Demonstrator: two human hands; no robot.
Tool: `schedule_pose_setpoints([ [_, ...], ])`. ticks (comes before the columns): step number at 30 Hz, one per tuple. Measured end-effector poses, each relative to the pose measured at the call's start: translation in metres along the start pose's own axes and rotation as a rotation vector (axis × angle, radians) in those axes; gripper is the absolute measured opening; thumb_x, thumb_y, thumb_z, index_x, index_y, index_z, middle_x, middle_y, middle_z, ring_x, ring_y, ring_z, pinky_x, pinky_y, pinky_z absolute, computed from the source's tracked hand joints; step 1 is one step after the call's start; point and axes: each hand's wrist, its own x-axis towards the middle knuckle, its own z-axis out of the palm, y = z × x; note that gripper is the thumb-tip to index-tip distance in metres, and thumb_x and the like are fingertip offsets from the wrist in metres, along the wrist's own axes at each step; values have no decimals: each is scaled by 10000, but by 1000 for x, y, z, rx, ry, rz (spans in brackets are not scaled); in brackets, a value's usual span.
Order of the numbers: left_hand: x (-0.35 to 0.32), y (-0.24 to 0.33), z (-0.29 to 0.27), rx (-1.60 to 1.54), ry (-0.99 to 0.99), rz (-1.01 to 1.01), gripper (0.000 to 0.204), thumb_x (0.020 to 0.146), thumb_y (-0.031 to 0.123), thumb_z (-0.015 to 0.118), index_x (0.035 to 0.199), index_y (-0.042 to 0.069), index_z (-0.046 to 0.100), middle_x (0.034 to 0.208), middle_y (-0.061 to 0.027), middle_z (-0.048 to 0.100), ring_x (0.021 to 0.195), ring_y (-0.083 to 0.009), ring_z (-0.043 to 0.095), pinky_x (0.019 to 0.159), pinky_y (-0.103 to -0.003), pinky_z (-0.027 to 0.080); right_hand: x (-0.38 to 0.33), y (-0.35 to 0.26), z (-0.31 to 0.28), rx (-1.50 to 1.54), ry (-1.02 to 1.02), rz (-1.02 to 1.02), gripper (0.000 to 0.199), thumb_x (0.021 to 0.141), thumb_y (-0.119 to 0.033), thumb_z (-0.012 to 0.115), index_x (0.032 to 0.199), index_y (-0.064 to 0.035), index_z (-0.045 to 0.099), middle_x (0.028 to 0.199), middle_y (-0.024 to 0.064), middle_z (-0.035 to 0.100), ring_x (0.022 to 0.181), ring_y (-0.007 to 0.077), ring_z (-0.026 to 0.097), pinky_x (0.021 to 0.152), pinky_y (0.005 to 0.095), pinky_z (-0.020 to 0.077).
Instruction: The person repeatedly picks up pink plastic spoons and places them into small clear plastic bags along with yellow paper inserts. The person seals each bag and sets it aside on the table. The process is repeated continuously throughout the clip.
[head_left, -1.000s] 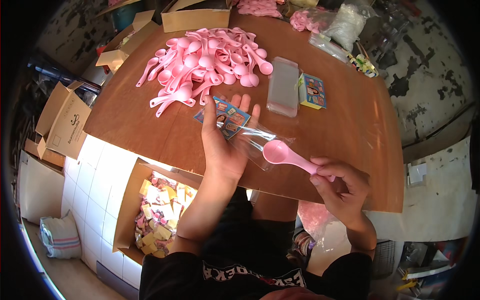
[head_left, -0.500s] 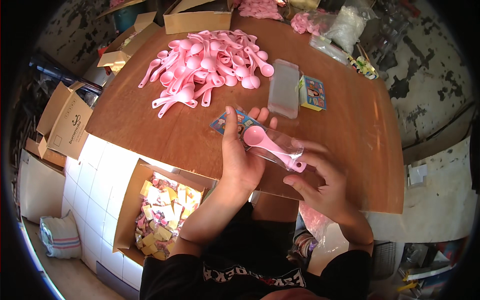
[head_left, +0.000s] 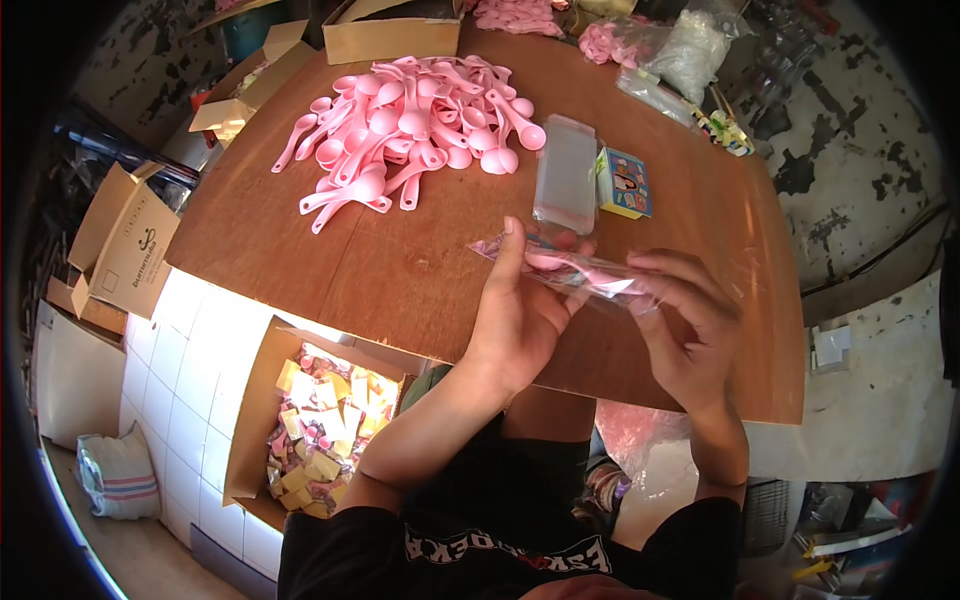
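Between my two hands, above the near part of the table, is a clear plastic bag with a pink measuring spoon [head_left: 585, 270] and a printed card inside, tilted nearly edge-on. My left hand [head_left: 520, 315] grips the card end, thumb on the near side and fingers behind. At the other end, my right hand [head_left: 690, 320] pinches the plastic by the spoon's handle. Beyond them lies a heap of loose pink spoons [head_left: 410, 130]. A stack of clear plastic bags [head_left: 566, 175] lies just past my hands, beside a stack of printed cards [head_left: 625, 183].
The brown wooden table [head_left: 270, 230] curves around in front of me. Below its left edge an open cardboard box [head_left: 250, 440] holds several filled packets. Another carton [head_left: 390, 40] stands at the far edge. Plastic bags of white material [head_left: 690, 50] lie far right.
Both hands have moved right and slightly up with the bagged spoon. The packet has turned from face-up to nearly edge-on. My right fingers have closed in on its end.
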Motion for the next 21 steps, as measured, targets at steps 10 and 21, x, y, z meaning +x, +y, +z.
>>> schedule_pose_setpoints([
  [10, -5, -5, -4, 810, -98, 714, 765, 912, 153, 694, 1509, 6, 237, 1488, -161, 298, 1408, -264, 291, 1166, -395, 233, 54, -4, -36, -215, 58, 21, 136, 836, 15, 676, 965, 38, 708, 948, 147, 704, 850, 258, 693, 758, 301, 529],
  [21, 0, 22, 24, 1221, -540, 819, 506, 897, 143, 703, 1331, -40, 517, 1262, -187, 582, 1161, -261, 579, 1003, -375, 451, 63, -27, -31, -23, -13, 134, 116, 830, -15, 679, 931, 23, 721, 866, 114, 707, 783, 185, 684, 707, 275, 520],
])
